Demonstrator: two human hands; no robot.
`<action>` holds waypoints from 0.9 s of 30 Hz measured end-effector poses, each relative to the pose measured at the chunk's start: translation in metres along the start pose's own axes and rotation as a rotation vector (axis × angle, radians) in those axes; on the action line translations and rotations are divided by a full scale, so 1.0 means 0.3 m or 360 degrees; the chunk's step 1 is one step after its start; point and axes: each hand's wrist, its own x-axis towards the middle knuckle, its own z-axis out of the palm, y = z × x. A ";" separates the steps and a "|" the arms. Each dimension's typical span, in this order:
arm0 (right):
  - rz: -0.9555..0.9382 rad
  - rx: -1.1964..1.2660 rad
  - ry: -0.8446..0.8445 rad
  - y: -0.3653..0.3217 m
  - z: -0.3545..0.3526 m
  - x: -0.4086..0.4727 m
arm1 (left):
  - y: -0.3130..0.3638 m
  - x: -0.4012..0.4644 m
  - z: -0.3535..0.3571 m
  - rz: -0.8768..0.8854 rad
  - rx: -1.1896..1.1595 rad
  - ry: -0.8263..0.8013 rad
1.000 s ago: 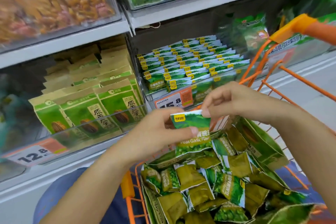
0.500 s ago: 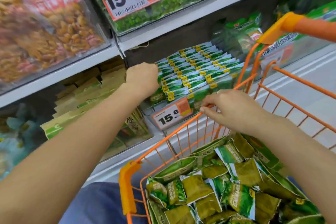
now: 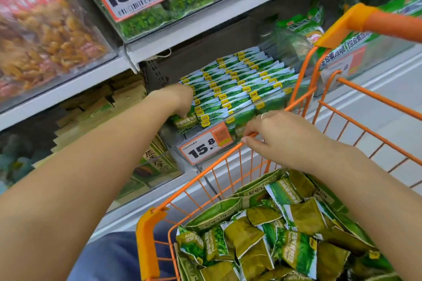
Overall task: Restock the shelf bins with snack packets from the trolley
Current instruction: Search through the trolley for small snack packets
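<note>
Left hand [image 3: 182, 100] reaches into the shelf bin [image 3: 239, 89], fingers curled down on a green snack packet [image 3: 186, 121] at the front left corner, seating it in the row. Right hand [image 3: 280, 137] rests on the trolley [image 3: 228, 153] rim, fingers hooked over the orange wire, holding no packet. The bin looks close to full, rows tight. Plenty of packets [image 3: 285, 242] are left loose in the trolley, so restocking is partway done, with more to go in.

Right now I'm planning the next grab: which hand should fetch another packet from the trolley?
Right. The right hand rests on the trolley rim above the packets; the left hand is at the bin.
</note>
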 end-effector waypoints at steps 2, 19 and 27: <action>-0.0004 0.0005 0.0006 0.002 -0.001 0.000 | 0.007 0.012 0.011 0.0021 -0.0030 -0.0002; 0.0083 0.0277 -0.0100 -0.047 -0.065 -0.019 | 0.132 -0.411 0.043 0.0211 -0.0096 0.1410; 0.0607 -0.0350 -0.1092 0.075 0.054 -0.044 | 0.360 -0.563 0.393 0.0841 -0.0256 0.0448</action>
